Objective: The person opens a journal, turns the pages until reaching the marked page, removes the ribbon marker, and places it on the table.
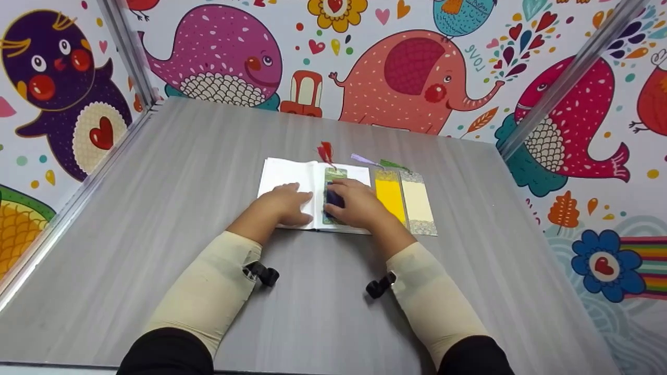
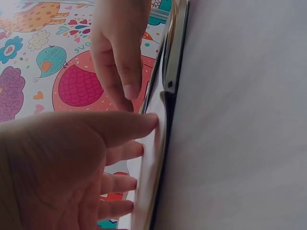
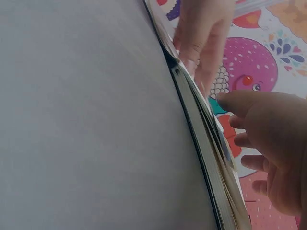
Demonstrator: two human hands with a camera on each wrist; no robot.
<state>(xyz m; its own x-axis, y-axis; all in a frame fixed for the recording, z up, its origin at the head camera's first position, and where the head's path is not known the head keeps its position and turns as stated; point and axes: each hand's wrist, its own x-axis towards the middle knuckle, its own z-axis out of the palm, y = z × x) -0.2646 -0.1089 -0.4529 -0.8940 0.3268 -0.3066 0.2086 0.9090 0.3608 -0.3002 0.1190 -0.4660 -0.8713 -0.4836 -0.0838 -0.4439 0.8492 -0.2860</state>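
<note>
The left hand [image 1: 288,204], fingers spread, rests on the left page of an open, white-paged book [image 1: 281,174]; the right hand [image 1: 356,203], fingers loosely extended, covers part of a green-and-blue rectangular bookmark [image 1: 333,198] on its right page. Right of the book lie glitter-ended yellow [image 1: 390,195] and cream bookmarks [image 1: 418,200]. The right wrist view alone shows its thick page block [image 3: 199,136]. Beyond, the cartoon-printed wall [image 1: 297,15] reads "LOVE".

Head view faces forward-down from above; wrist views, low and close, share the book [image 1: 284,174]
</note>
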